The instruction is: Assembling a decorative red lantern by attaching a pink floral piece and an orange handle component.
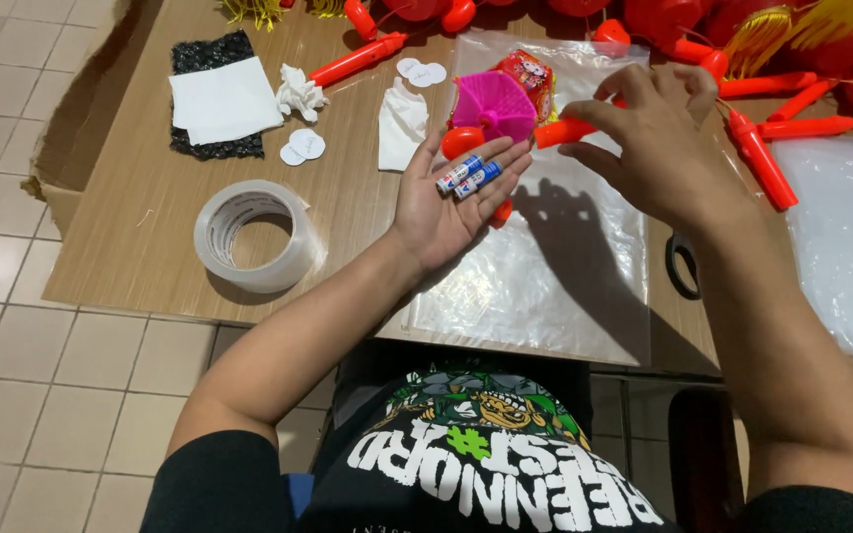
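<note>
The left hand point(451, 202) is lying palm up over the desk point(140, 227), fingers released, carrying two small batteries point(468, 177); the right hand point(659, 148) is arching above, fingers grasping an orange handle point(563, 131)

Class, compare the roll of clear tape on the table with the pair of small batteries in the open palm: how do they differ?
The roll of clear packing tape is a large, hollow, see-through ring; the two small blue-and-white batteries are tiny solid cylinders with coloured wrappers. The tape lies flat on the wooden table, touched by nobody; the batteries lie side by side on the upturned left hand. Both are round in section.
</note>
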